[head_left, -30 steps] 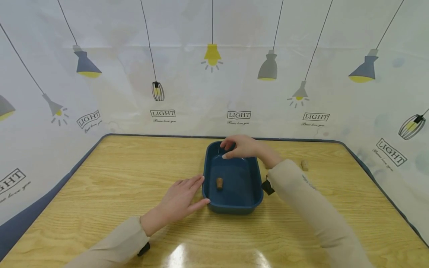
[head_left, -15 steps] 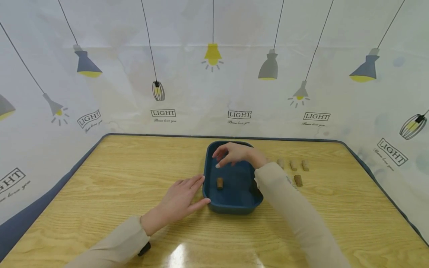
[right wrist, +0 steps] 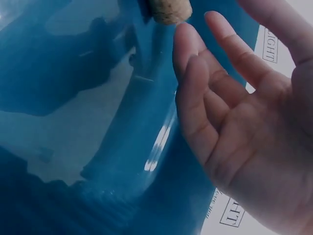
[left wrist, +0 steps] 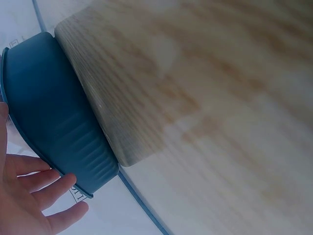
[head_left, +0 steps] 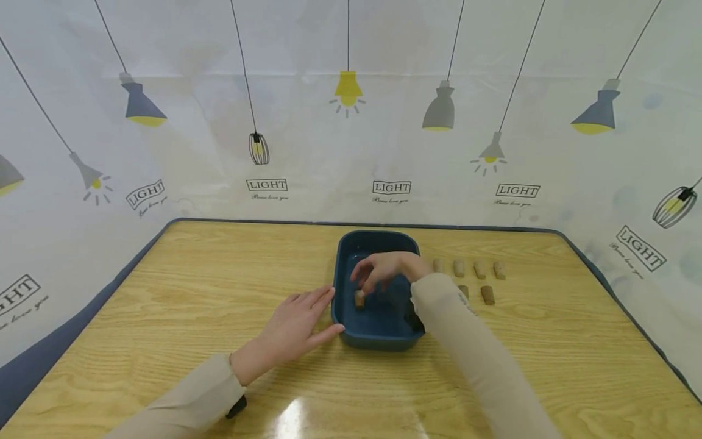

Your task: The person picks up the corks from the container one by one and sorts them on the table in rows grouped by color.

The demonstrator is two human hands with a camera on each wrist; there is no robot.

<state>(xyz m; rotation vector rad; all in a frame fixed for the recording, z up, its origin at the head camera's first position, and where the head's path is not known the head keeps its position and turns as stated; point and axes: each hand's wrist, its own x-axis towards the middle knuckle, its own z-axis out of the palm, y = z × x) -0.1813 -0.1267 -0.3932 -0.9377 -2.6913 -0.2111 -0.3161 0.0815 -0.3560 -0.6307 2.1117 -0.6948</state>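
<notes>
A brown cork [head_left: 359,302] lies in the blue rectangular basin [head_left: 378,343], near its left side. My right hand [head_left: 384,268] reaches down over the basin, with bent fingers and the thumb tip at the cork's far end. In the right wrist view the fingertips are close to the cork [right wrist: 171,11], and no grip round it shows. My left hand [head_left: 293,323] rests its fingertips and thumb against the basin's left rim, fingers extended. The left wrist view shows those fingers [left wrist: 56,191] along the rim.
Several corks stand or lie in two rows on the wooden table [head_left: 219,274] right of the basin, including a pale cork [head_left: 499,270] and a darker cork [head_left: 487,295]. My right sleeve [head_left: 466,341] crosses the basin's right side. A lamp-printed backdrop [head_left: 307,122] borders the table.
My right hand has moved from the basin's far end down and nearer to the cork. The corks on the table have come into view from behind that arm. My left hand stays put.
</notes>
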